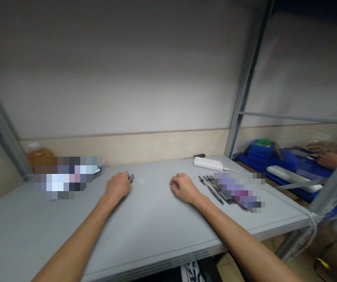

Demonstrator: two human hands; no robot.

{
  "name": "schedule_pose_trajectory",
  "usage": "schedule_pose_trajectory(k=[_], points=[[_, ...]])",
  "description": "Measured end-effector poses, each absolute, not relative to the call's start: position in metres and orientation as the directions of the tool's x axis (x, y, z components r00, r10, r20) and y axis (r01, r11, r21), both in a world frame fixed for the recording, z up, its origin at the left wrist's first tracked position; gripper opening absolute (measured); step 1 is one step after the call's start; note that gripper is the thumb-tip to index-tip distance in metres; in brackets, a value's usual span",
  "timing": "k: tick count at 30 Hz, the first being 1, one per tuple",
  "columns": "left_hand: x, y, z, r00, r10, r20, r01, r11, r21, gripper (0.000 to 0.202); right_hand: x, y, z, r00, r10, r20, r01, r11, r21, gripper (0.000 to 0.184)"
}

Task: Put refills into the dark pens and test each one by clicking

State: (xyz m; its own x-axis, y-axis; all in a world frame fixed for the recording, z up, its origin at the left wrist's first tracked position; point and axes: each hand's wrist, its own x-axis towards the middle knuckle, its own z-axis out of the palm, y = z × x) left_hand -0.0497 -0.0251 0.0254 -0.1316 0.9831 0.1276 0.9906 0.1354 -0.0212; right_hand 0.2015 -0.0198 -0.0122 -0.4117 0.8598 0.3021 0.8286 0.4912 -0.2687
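My left hand [118, 185] is closed in a fist on the grey tabletop, left of the middle. Several dark ends, which look like pens [131, 178], stick out at its right side; the rest of them is hidden by the hand. My right hand [183, 188] rests on the table with its fingers loosely bent and a little apart, and I see nothing in it. To the right of that hand lie several dark pens [215, 190] side by side, slanting toward the front right. They lie next to a blurred-out purple item [237, 191].
A white power strip [208, 163] and a screwdriver [199, 156] lie near the back wall. At the left is a pixelated pile [65, 178] before a bottle [40, 156]. Metal posts [246, 82] frame the table [145, 235]. Another person's hand [334, 158] shows over a blue-covered table at right.
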Motion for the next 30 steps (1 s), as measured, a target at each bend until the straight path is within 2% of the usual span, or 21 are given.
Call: schedule_pose_trajectory(k=[3, 6, 9, 12, 15, 18, 22, 27, 30], points=[[-0.040, -0.028, 0.026, -0.015, 0.979, 0.201, 1.000, 0.012, 0.016, 0.028, 0.201, -0.021, -0.011, -0.411, 0.841, 0.352, 0.801, 0.518, -0.301, 0.018], [-0.024, -0.032, 0.022, 0.201, 0.945, 0.259, 0.968, -0.232, 0.096, 0.031, 0.198, -0.025, -0.008, -0.434, 0.794, 0.425, 0.741, 0.583, -0.332, 0.026], [-0.006, -0.038, 0.015, 0.439, 0.841, 0.317, 0.841, -0.509, 0.183, 0.032, 0.196, -0.028, -0.005, -0.467, 0.735, 0.492, 0.668, 0.657, -0.348, 0.032], [0.004, -0.040, 0.007, 0.571, 0.740, 0.355, 0.700, -0.665, 0.260, 0.031, 0.194, -0.029, -0.006, -0.511, 0.723, 0.465, 0.641, 0.680, -0.355, 0.023], [0.003, -0.037, 0.003, 0.551, 0.717, 0.427, 0.654, -0.689, 0.312, 0.034, 0.194, -0.026, -0.007, -0.542, 0.717, 0.439, 0.633, 0.691, -0.347, 0.025], [-0.004, -0.032, 0.002, 0.519, 0.707, 0.481, 0.638, -0.695, 0.333, 0.033, 0.197, -0.024, -0.006, -0.533, 0.682, 0.501, 0.591, 0.724, -0.356, 0.023], [-0.016, -0.027, 0.009, 0.461, 0.696, 0.550, 0.664, -0.682, 0.307, 0.021, 0.204, -0.023, 0.001, -0.411, 0.721, 0.558, 0.591, 0.677, -0.439, 0.024], [-0.026, -0.025, 0.015, 0.413, 0.674, 0.613, 0.689, -0.671, 0.273, 0.016, 0.213, -0.016, 0.002, -0.283, 0.807, 0.518, 0.574, 0.575, -0.583, 0.031], [-0.025, -0.024, 0.014, 0.442, 0.657, 0.610, 0.693, -0.682, 0.233, 0.019, 0.214, -0.015, -0.001, -0.284, 0.809, 0.515, 0.593, 0.570, -0.568, 0.027]])
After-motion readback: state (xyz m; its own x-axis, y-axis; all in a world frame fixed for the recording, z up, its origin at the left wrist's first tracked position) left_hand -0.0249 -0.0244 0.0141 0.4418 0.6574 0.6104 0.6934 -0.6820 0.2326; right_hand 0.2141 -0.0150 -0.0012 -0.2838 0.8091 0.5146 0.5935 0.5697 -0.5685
